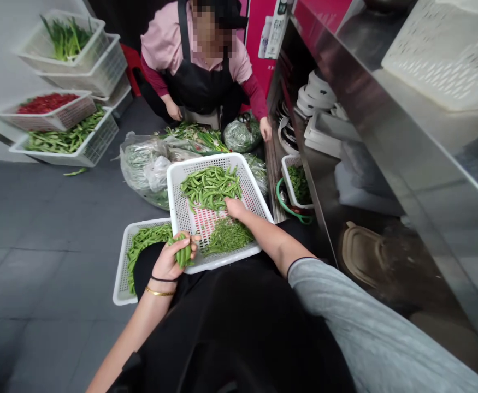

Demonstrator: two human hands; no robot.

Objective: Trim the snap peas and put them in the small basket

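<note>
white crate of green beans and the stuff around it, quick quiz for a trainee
1. What does the left hand hold?
2. True or false: the crouching co-worker wears a black apron.
3. What fills the tilted crate by the wall? A red produce, B green beans, C leafy greens.

Key: 1 green beans; 2 true; 3 A.

Left hand (pixel 173 259) curls palm-up, fingers bent; right arm (pixel 271 236) stretches forward, right hand (pixel 235 207) tipped palm-down.
</note>
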